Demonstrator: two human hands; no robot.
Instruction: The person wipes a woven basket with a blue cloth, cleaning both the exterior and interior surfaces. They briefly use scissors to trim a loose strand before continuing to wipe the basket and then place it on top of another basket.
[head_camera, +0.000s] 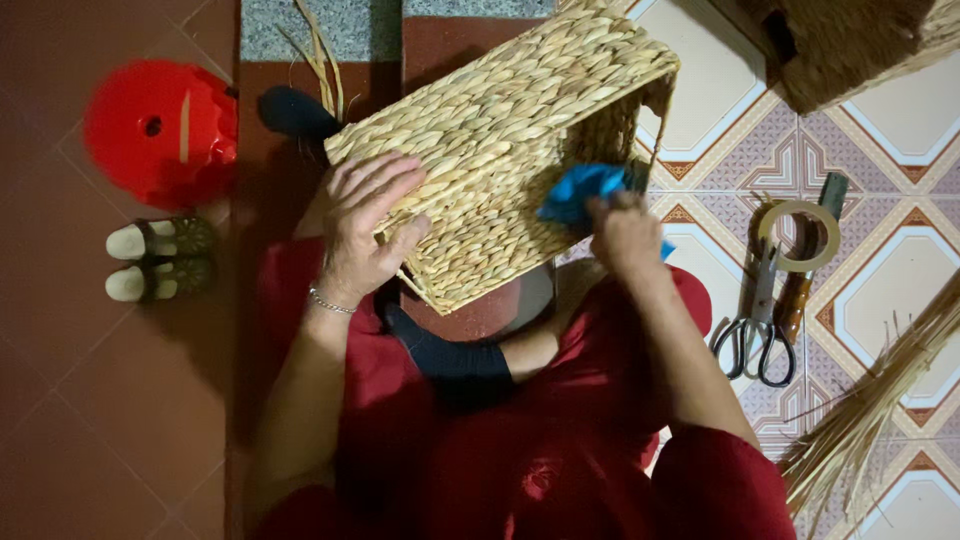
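The left hand (365, 225) lies spread flat on the woven basket (500, 130), tipped on its side over the lap. The right hand (622, 235) pinches a blue cloth (580, 190) at its open mouth. The basket looks light, stiff and rough, best held by its rim.

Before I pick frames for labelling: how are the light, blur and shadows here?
Head view: dim, warm light; the woven basket is sharp, the right hand with the blue cloth slightly motion-blurred; the red stool looks soft; the left hand casts little shadow; the lap is dark.
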